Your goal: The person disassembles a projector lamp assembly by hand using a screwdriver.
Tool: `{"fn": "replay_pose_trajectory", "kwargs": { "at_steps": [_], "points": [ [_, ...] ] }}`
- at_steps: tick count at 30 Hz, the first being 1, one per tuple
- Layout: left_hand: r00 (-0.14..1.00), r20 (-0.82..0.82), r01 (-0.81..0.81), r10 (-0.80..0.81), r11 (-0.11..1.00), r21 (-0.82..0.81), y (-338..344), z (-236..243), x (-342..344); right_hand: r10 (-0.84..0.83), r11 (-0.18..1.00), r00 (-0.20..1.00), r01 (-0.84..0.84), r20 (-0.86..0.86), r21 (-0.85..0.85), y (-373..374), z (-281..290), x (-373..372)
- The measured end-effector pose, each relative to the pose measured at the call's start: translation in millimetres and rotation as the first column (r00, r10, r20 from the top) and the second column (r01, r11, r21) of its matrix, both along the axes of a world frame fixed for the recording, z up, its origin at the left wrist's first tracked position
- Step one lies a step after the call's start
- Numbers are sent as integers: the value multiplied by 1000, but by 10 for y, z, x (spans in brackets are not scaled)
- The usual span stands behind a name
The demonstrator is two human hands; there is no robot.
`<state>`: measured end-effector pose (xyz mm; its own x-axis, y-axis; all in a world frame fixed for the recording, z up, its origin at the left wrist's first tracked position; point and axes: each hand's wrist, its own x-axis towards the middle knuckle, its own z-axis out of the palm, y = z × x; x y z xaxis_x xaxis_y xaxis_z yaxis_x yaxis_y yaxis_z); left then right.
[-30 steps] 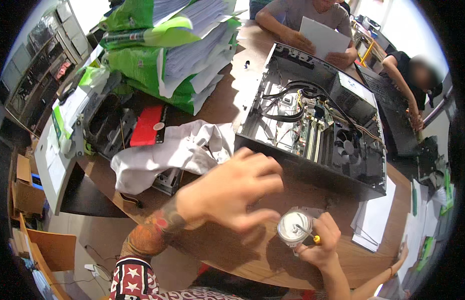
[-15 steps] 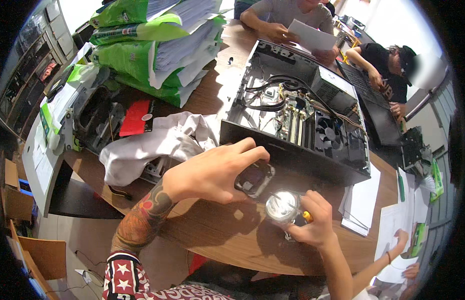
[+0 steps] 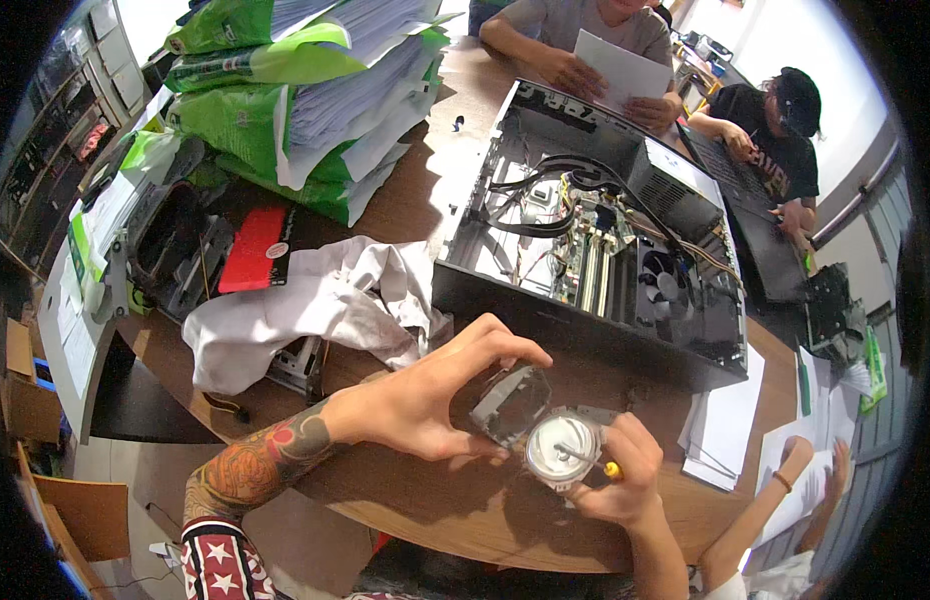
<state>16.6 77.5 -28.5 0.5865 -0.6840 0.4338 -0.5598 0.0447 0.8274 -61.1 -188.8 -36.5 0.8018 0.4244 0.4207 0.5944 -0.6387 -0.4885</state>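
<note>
My left hand (image 3: 425, 400), below the open computer case (image 3: 545, 320), grips a dark squarish piece with silvery edges (image 3: 510, 405). My right hand (image 3: 625, 485) holds a small round container of white paste (image 3: 553, 440), with a screwdriver with a yellow handle (image 3: 612, 470) lying across it, its shaft over the paste. The dark piece is close beside the container; whether they touch I cannot tell. A crumpled whitish cloth (image 3: 285, 325) lies left of my hands, near a red box (image 3: 252, 250). Loose white sheets (image 3: 725, 420) lie right of my right hand.
Green-wrapped paper stacks (image 3: 245, 140) rise at the back left. A person holding paper (image 3: 620, 70) faces me; another in a black cap (image 3: 790, 110) is at a keyboard (image 3: 735, 175). Someone else's hands (image 3: 795, 460) are at the lower right. A chair (image 3: 80, 515) stands lower left.
Over the last second my left hand has come to hold the dark piece, which has since shifted down toward the container and tilted. The capped person at the right has straightened somewhat.
</note>
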Motion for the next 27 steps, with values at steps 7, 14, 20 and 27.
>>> {"fn": "replay_pose_trajectory", "kwargs": {
  "at_steps": [7,14,20,27],
  "points": [
    [998,-45,47,-45,997,59,-25,17,37,-60,998,998,60,-11,18,21,-37,-39],
    [998,-46,47,-45,998,34,-178,88,-89,-33,999,999,33,1,37,-6,-25,-54],
    [994,13,107,-110,984,143,-157,78,-54,-20,999,999,19,43,36,40,-42,-46],
    [974,-31,225,-223,960,168,-238,87,-170,-9,999,998,7,60,32,52,-8,-65]
  ]
}}
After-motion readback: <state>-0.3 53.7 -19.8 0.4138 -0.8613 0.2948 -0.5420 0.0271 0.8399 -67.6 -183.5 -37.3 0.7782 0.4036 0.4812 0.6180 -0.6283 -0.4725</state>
